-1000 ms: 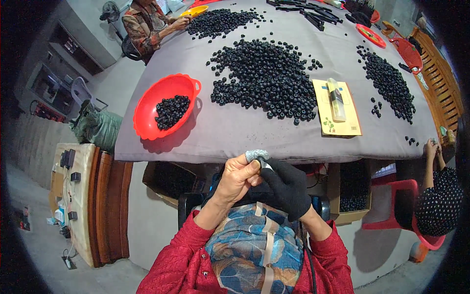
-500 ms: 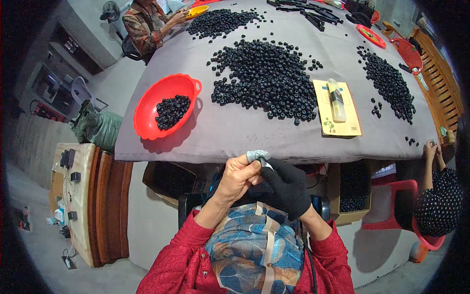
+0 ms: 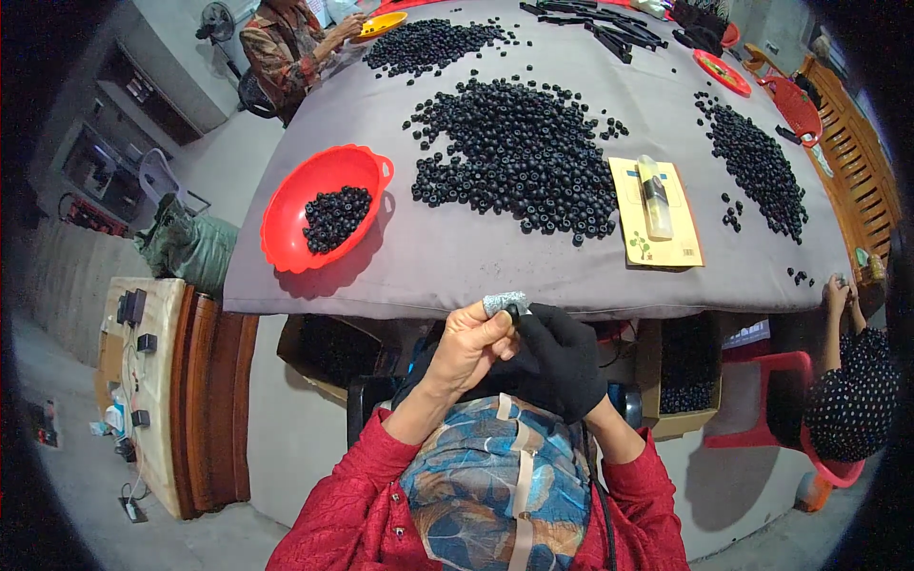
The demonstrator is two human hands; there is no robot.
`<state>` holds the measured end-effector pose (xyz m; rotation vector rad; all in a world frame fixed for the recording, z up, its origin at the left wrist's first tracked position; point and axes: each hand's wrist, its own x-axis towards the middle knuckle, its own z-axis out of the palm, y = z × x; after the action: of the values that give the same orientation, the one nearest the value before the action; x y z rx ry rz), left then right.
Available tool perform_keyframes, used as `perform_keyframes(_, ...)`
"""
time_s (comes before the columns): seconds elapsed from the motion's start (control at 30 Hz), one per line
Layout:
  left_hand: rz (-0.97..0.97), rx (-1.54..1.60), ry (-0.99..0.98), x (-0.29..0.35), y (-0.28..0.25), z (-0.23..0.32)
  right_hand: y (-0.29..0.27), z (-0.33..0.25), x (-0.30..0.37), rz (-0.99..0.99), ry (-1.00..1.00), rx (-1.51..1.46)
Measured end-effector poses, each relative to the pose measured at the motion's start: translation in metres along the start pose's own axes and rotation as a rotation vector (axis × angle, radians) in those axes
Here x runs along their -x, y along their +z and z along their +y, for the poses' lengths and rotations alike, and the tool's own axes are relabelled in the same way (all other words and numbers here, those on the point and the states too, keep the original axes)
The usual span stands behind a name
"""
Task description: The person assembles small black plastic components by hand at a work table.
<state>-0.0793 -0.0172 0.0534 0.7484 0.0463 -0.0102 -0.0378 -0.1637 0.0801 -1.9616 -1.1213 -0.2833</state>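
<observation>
My left hand point(image 3: 466, 344) is bare except for a speckled grey cover on its index finger. Between that finger and the thumb it pinches a small round black piece point(image 3: 514, 312), just off the table's near edge. My right hand point(image 3: 566, 357) wears a black glove. Its fingers are closed and meet the left fingertips at the piece; what they grip is hidden. Ahead of both hands spreads a large pile of similar black ring-like pieces point(image 3: 519, 152). To the left stands a red plastic basin point(image 3: 281, 224) with more of these pieces in it.
A grey cloth covers the table point(image 3: 428, 276). A clear tube point(image 3: 655, 195) lies on a yellow booklet point(image 3: 681, 243) at right. Another pile point(image 3: 757, 167) lies further right, near a person in dotted clothing point(image 3: 852, 390). Another person point(image 3: 281, 48) works at far left. Open cartons point(image 3: 690, 414) sit below.
My gloved right fingers have shifted slightly down and right from the left fingertips. The black piece in my left pinch now shows more plainly.
</observation>
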Motion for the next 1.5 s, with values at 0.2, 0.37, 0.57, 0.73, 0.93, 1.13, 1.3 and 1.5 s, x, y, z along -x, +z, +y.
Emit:
perform_keyframes(0.2, -0.05, 0.132, -0.062, -0.001, 0.005, 0.002, 0.004, 0.005, 0.001, 0.044, 0.31, -0.351)
perform_keyframes(0.37, -0.031, 0.092, -0.058, 0.0, 0.002, -0.004, 0.008, 0.004, -0.005, 0.021, 0.398, -0.411)
perform_keyframes(0.57, -0.01, 0.12, -0.127, -0.002, 0.007, -0.006, 0.007, 0.016, 0.001, -0.055, 0.401, -0.498)
perform_keyframes(0.73, -0.016, 0.271, -0.151, -0.004, -0.004, -0.009, 0.006, 0.014, 0.001, -0.053, 0.36, -0.446)
perform_keyframes(0.93, -0.028, 0.278, -0.137, -0.006, -0.009, -0.009, 0.016, 0.019, 0.001, 0.069, 0.221, -0.341)
perform_keyframes(1.13, 0.076, 0.072, -0.131, 0.001, -0.004, -0.01, 0.028, 0.022, 0.008, 0.02, 0.481, -0.524)
perform_keyframes(1.3, 0.065, -0.156, -0.058, 0.003, -0.007, 0.002, 0.03, 0.028, 0.013, -0.045, 0.482, -0.584)
perform_keyframes(1.5, 0.483, -0.668, 0.366, -0.007, -0.047, 0.098, 0.036, 0.048, 0.02, -0.024, 0.378, -0.328)
